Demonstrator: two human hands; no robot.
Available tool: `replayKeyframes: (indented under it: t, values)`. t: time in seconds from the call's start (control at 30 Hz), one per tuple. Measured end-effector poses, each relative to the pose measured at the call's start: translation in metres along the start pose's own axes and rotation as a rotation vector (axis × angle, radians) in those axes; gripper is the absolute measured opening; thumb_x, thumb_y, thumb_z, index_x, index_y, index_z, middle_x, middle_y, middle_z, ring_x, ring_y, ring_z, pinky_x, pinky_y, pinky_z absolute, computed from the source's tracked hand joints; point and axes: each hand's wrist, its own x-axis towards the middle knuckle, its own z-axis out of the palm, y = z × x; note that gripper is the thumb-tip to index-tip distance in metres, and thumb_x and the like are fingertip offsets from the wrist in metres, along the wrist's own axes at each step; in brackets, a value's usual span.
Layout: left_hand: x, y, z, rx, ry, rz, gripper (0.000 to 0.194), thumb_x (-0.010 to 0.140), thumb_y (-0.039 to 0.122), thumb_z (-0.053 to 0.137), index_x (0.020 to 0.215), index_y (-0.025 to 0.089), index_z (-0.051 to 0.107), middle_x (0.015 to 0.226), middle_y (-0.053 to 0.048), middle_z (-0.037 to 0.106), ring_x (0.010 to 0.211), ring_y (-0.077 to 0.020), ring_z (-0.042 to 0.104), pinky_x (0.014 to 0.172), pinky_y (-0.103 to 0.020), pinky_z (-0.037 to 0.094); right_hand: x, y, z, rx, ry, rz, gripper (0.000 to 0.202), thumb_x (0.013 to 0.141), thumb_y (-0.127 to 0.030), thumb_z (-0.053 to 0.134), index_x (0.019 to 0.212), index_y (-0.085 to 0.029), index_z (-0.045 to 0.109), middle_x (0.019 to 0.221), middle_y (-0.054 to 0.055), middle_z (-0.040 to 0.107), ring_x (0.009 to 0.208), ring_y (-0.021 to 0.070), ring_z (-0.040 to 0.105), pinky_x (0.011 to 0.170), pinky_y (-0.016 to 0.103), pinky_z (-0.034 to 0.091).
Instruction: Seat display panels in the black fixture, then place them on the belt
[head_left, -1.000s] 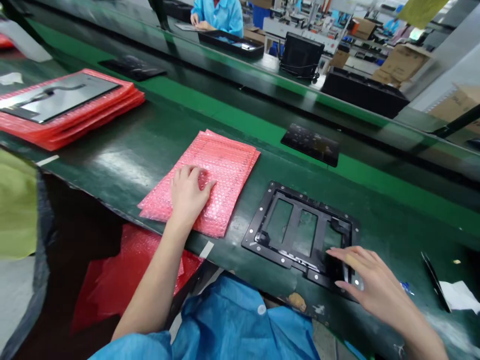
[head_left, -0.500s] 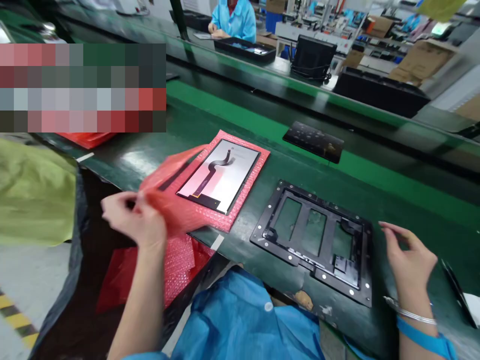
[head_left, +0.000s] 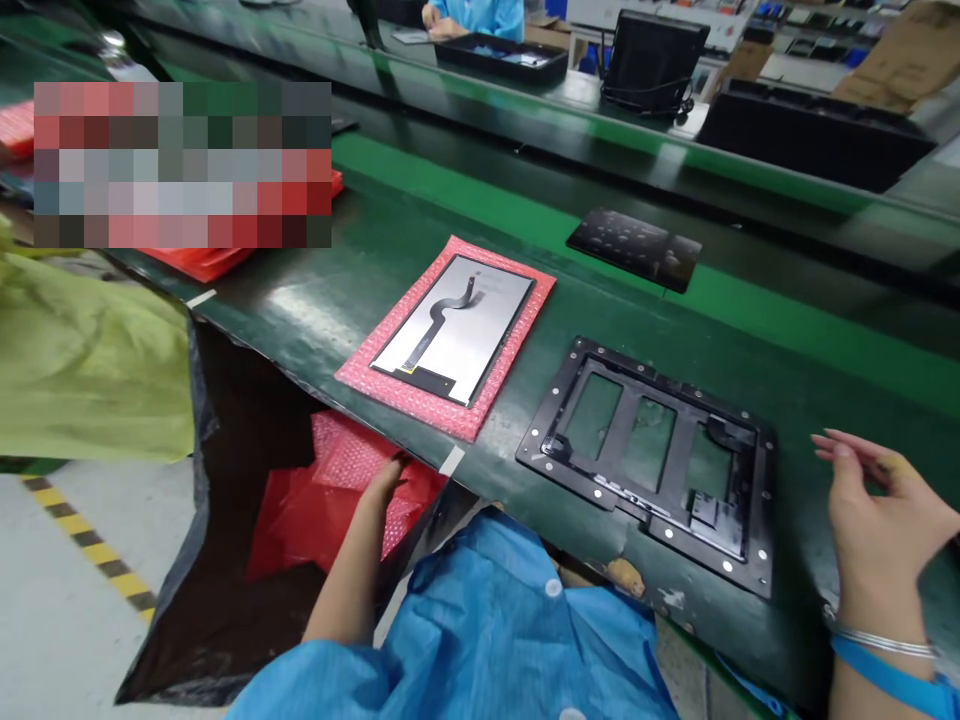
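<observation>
My left hand reaches below the table's front edge, among red bubble-wrap sheets in a dark bag. Its fingers are mostly hidden, so its grip does not show. Above it on the table, an LCD panel with a curved flex cable lies on a pink bubble-wrap pouch. A black frame fixture with three openings sits right of the panel. Beyond the fixture's right side, my right hand hovers empty, fingers loosely bent and open.
A dark glossy plate lies behind the fixture on the green strip. Red wrapping is at the left, partly blurred out. Across the line are a black tray, a monitor and a co-worker's blue sleeve. Yellow-green cloth hangs at left.
My left hand has gone down below the table edge; the red film it was pulling is off the panel. The view has shifted slightly; my right hand stays beside the fixture.
</observation>
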Motion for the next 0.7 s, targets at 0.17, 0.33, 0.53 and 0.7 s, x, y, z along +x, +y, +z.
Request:
replayKeyframes:
  t: [0.17,0.33,0.53,0.7]
  values:
    - [0.004,0.025,-0.018,-0.125,0.213,0.036,0.035,0.097,0.036,0.064,0.125,0.015,0.061,0.122,-0.010,0.063,0.103,-0.0236,0.065,0.086,-0.043,0.058,-0.001,0.001,0.000,0.019,0.008,0.007,0.033,0.082,-0.043,0.059,0.094,-0.017,0.074,0.087,0.015,0.076,0.087,0.0326,0.076,0.089,0.048,0.059]
    - [-0.002,0.088,-0.072,-0.242,0.644,0.276,0.040,0.094,0.008,0.044,0.134,0.013,0.046,0.139,-0.010,0.054,0.125,-0.0209,0.055,0.108,-0.038,0.044,-0.002,-0.002,0.001,0.036,0.048,0.014,0.032,0.084,-0.045,0.059,0.090,-0.017,0.074,0.086,0.014,0.076,0.083,0.0315,0.076,0.087,0.049,0.060]
    - [-0.034,0.162,-0.061,0.161,0.425,0.833,0.022,0.088,0.027,0.054,0.105,0.017,0.064,0.112,-0.009,0.067,0.113,-0.0270,0.061,0.106,-0.044,0.043,-0.003,-0.001,0.002,0.073,0.067,0.013,0.032,0.084,-0.047,0.060,0.087,-0.018,0.073,0.085,0.012,0.075,0.082,0.0295,0.076,0.087,0.049,0.060]
    - [-0.033,0.194,-0.023,0.555,0.364,0.742,0.033,0.088,0.040,0.057,0.107,0.014,0.065,0.123,-0.024,0.063,0.122,-0.0446,0.053,0.101,-0.056,0.039,-0.001,0.004,0.003,0.048,0.034,0.016,0.034,0.086,-0.048,0.056,0.088,-0.018,0.072,0.087,0.011,0.076,0.080,0.0268,0.075,0.085,0.046,0.060]
